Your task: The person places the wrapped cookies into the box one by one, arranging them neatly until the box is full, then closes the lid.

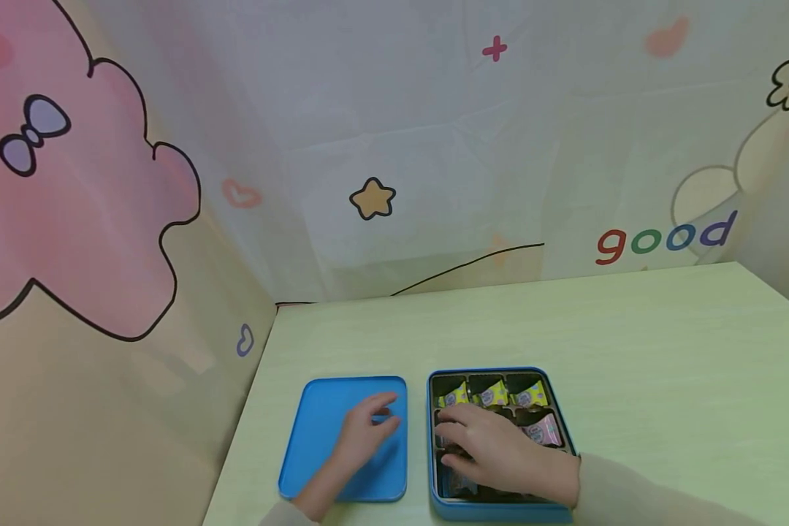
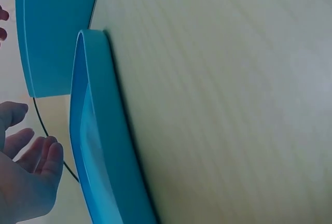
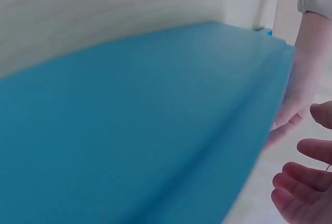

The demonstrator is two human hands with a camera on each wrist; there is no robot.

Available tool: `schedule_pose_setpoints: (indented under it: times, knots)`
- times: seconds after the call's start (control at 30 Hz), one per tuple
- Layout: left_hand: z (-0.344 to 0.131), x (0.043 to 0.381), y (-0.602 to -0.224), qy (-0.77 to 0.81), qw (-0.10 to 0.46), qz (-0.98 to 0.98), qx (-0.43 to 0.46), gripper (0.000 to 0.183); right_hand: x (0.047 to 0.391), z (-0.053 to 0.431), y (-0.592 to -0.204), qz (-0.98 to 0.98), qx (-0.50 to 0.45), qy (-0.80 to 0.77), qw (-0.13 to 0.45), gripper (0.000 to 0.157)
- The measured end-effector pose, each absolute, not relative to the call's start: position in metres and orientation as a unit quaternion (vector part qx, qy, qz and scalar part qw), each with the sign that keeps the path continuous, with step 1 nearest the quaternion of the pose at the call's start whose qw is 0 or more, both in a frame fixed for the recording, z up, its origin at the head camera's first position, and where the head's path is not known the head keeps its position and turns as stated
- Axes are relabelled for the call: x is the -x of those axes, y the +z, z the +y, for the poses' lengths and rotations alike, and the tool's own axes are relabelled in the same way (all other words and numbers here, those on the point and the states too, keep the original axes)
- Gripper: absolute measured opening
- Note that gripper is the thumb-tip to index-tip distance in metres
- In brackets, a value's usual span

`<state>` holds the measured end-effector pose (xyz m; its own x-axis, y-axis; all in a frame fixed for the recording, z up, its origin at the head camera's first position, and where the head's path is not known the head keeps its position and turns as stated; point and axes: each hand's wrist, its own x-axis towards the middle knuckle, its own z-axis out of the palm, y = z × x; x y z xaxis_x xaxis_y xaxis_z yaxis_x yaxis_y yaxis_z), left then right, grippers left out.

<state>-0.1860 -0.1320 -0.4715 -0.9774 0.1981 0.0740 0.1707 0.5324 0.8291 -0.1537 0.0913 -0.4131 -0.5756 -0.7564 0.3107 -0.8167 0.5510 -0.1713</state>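
A square blue tin [image 1: 503,509] stands on the table, its dark tray split into compartments. Yellow-wrapped candies [image 1: 493,394] fill the back row, and a pink-wrapped candy [image 1: 544,431] sits at the middle right. Front left, a dark bluish wrapped piece [image 1: 459,485] is partly covered. My right hand [image 1: 493,447] hovers over the tin, fingers loosely bent, hiding several compartments; nothing shows between its fingers [image 3: 303,182]. Left of the tin lies a blue lid [image 1: 322,424], raised rim upward. Above it is my left hand [image 1: 363,431], its relaxed fingers [image 2: 49,156] apart from the lid and holding nothing.
The pale green table [image 1: 664,365] extends right and behind the tin. A printed cloth [image 1: 434,183] hangs along the back and left edges. A narrow gap separates lid and tin.
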Motion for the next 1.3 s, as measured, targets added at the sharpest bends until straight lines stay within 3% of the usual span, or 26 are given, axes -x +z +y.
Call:
schedule_pose_setpoints:
  times: [0.47, 0.8, 1.3]
  knots:
    - [-0.152, 0.185, -0.464, 0.452, 0.015, 0.886, -0.103, 0.036, 0.166, 0.082, -0.402, -0.888, -0.438, 0.132, 0.040, 0.034]
    - [-0.170, 0.185, -0.464, 0.435, -0.022, 0.897, -0.078, 0.034, 0.176, 0.068, -0.391, -0.894, -0.441, 0.081, 0.007, 0.041]
    - [-0.191, 0.188, -0.456, 0.394, -0.050, 0.917, -0.026, 0.037, 0.197, 0.047, -0.391, -0.911, -0.361, 0.166, -0.114, 0.048]
